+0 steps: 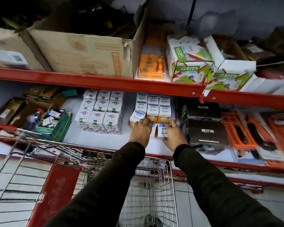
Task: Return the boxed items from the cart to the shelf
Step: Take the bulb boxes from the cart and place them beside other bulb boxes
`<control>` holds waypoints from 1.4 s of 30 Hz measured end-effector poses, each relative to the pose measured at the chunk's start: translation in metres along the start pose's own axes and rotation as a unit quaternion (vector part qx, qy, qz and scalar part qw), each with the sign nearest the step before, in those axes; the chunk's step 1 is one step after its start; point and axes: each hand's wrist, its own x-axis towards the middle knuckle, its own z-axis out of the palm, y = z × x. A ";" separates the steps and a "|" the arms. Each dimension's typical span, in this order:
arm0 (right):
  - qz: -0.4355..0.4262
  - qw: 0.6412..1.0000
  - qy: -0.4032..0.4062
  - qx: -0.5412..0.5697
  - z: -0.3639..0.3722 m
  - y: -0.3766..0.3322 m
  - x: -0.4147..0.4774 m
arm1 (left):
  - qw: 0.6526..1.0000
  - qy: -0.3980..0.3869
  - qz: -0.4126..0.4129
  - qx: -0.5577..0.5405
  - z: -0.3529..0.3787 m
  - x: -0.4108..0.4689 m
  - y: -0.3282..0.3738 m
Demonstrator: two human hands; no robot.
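The wire cart (154, 185) stands nearest, its basket apparently bare; past it, both hands reach onto the white shelf (105, 141); the left hand (142, 129) rests fingers-down on one small bulb box (152, 132), the right hand (174, 135) pinches its neighbour (162, 132); placing is under way; next, push both flush against the stacked bulb boxes (152, 108) behind.

Glossy cardboard boxes (161, 131), painted metal shelf (95, 83), wire cart (154, 185)
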 end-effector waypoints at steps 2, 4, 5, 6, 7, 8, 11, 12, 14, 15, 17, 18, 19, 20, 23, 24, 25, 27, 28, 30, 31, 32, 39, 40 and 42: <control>0.010 1.000 -0.004 0.014 0.008 0.003 0.011 | 0.999 -0.008 0.002 0.031 0.012 0.011 0.005; 0.016 1.000 -0.001 0.024 0.014 0.006 0.018 | 0.999 -0.022 0.006 0.050 0.023 0.019 0.005; 0.016 0.999 0.001 0.028 0.016 0.008 0.022 | 0.998 -0.030 0.004 0.047 0.027 0.024 0.005; 0.014 0.999 0.003 0.034 0.018 0.009 0.025 | 0.998 -0.038 0.004 0.043 0.029 0.027 0.005; 0.016 0.999 0.000 0.044 0.020 0.011 0.027 | 0.998 -0.045 0.007 0.039 0.031 0.030 0.004; 0.020 0.998 0.000 0.064 0.022 0.012 0.028 | 0.998 -0.048 0.013 0.034 0.031 0.030 0.004; 0.065 0.978 0.040 0.192 0.021 0.008 0.022 | 0.998 -0.022 0.012 -0.051 0.035 0.025 0.002; 0.093 0.965 0.053 0.241 0.022 0.006 0.018 | 0.993 0.019 -0.009 -0.119 0.039 0.020 0.004; 0.156 0.928 0.076 0.330 0.029 0.003 0.010 | 0.945 0.156 -0.102 -0.269 0.043 0.009 0.015; 0.194 0.902 0.072 0.378 0.036 0.003 0.009 | 0.898 0.202 -0.183 -0.344 0.042 0.004 0.023; 0.289 0.816 0.048 0.498 0.054 0.004 0.012 | 0.776 0.195 -0.363 -0.477 0.040 0.000 0.034; 0.336 0.760 0.039 0.555 0.060 0.004 0.015 | 0.716 0.149 -0.441 -0.520 0.040 0.001 0.036; 0.365 0.707 0.034 0.605 0.066 0.005 0.020 | 0.662 0.086 -0.501 -0.551 0.040 0.004 0.036; 0.377 0.664 0.035 0.645 0.067 0.005 0.022 | 0.614 0.026 -0.535 -0.580 0.042 0.008 0.035; 0.363 0.617 0.050 0.697 0.063 0.003 0.030 | 0.554 -0.082 -0.519 -0.646 0.048 0.023 0.029; 0.361 0.610 0.055 0.703 0.062 0.004 0.032 | 0.565 -0.095 -0.504 -0.646 0.051 0.029 0.026; 0.359 0.598 0.059 0.714 0.061 0.004 0.034 | 0.577 -0.102 -0.494 -0.643 0.052 0.033 0.024; 0.366 0.584 0.067 0.722 0.059 0.005 0.039 | 0.585 -0.103 -0.479 -0.646 0.054 0.040 0.021; 0.369 0.584 0.070 0.720 0.057 0.004 0.041 | 0.581 -0.100 -0.475 -0.653 0.054 0.042 0.020; 0.362 0.587 0.077 0.720 0.055 0.006 0.046 | 0.576 -0.091 -0.465 -0.666 0.052 0.048 0.018; 0.357 0.590 0.078 0.720 0.054 0.008 0.049 | 0.577 -0.081 -0.459 -0.670 0.051 0.051 0.018; 0.353 0.597 0.075 0.717 0.053 0.010 0.050 | 0.579 -0.074 -0.455 -0.672 0.050 0.054 0.018; 0.345 0.605 0.062 0.715 0.047 0.012 0.054 | 0.573 -0.040 -0.453 -0.682 0.049 0.063 0.021; 0.345 0.604 0.060 0.715 0.047 0.013 0.053 | 0.574 -0.036 -0.450 -0.683 0.051 0.064 0.021; 0.346 0.607 0.054 0.713 0.047 0.013 0.053 | 0.575 -0.040 -0.442 -0.687 0.054 0.066 0.021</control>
